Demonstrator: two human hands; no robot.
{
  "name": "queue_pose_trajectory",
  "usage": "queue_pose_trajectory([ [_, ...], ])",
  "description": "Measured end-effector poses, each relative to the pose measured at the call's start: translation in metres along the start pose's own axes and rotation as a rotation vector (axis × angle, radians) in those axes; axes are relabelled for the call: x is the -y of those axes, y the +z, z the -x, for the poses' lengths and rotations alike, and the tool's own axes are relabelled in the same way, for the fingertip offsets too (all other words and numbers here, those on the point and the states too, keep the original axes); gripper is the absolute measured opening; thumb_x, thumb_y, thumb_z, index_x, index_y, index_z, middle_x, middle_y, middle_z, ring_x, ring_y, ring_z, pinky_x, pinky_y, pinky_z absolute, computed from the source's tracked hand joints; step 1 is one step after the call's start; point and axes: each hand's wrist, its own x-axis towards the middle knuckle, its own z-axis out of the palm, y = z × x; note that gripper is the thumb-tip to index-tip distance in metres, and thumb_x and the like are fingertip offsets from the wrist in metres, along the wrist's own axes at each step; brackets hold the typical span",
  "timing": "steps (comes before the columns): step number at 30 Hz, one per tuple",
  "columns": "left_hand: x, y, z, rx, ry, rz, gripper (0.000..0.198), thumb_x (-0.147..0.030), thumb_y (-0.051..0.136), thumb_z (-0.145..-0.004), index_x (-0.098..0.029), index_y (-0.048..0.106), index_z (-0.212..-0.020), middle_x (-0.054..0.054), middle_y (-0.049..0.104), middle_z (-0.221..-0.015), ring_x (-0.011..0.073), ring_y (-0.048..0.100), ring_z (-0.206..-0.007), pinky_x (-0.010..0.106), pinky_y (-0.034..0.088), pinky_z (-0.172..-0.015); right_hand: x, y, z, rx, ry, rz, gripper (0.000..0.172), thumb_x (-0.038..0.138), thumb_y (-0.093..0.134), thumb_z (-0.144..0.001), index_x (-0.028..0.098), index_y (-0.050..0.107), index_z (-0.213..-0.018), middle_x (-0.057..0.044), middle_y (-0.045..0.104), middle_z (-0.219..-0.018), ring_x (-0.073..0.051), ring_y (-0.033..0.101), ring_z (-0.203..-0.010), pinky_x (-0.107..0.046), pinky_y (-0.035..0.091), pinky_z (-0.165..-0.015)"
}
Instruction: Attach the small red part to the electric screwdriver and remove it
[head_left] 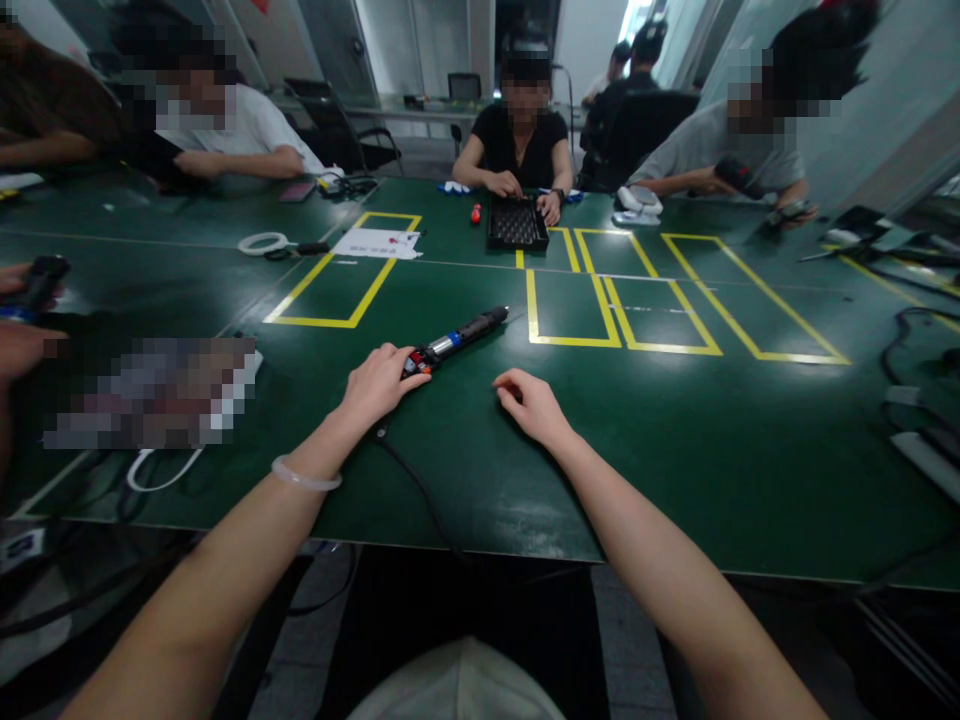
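Observation:
My left hand [381, 384] is wrapped round the rear end of an electric screwdriver [457, 338], which lies on the green table [465, 460] with its black tip pointing to the upper right. A black cable [411, 475] runs from near that hand over the table's front edge. To the right, my right hand [531, 405] rests on the table with its fingers curled together, apart from the tool; nothing shows in it.
Yellow tape frames [576, 341] mark the table. Across it a person handles a black tray [517, 225]. A paper sheet [377, 243], a white ring-shaped object [262, 243] and a red item [476, 213] lie about. Other people sit left and right; cables [896, 345] lie far right.

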Motion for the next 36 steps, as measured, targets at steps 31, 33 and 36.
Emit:
queue_pose_trajectory([
  [31,0.083,-0.001,-0.01,-0.452,-0.204,0.024,0.03,-0.038,0.048,-0.094,-0.016,0.063,-0.106,0.02,0.057,-0.124,0.0378,0.051,-0.116,0.05,0.043,-0.094,0.0,0.002,0.0,0.041,-0.045,0.092,0.011,0.017,0.055,-0.091,0.02,0.066,-0.092,-0.004,0.067,-0.089,-0.018,0.061,-0.081,-0.03,0.045,-0.076],
  [33,0.079,-0.002,-0.012,-0.551,-0.184,0.19,0.03,-0.039,0.049,-0.094,-0.016,0.062,-0.108,0.018,0.06,-0.12,0.0338,0.054,-0.115,0.048,0.042,-0.099,0.0,0.002,-0.001,0.045,-0.048,0.095,0.011,0.017,0.055,-0.091,0.02,0.066,-0.092,-0.004,0.067,-0.09,-0.018,0.061,-0.082,-0.03,0.045,-0.076],
  [36,0.057,-0.005,-0.012,-0.552,-0.162,0.619,0.03,-0.04,0.049,-0.094,-0.016,0.061,-0.108,0.012,0.065,-0.104,0.0245,0.063,-0.097,0.042,0.048,-0.094,0.001,0.003,-0.001,0.053,-0.052,0.099,0.011,0.017,0.055,-0.091,0.02,0.066,-0.092,-0.004,0.067,-0.089,-0.018,0.061,-0.082,-0.03,0.045,-0.076],
])
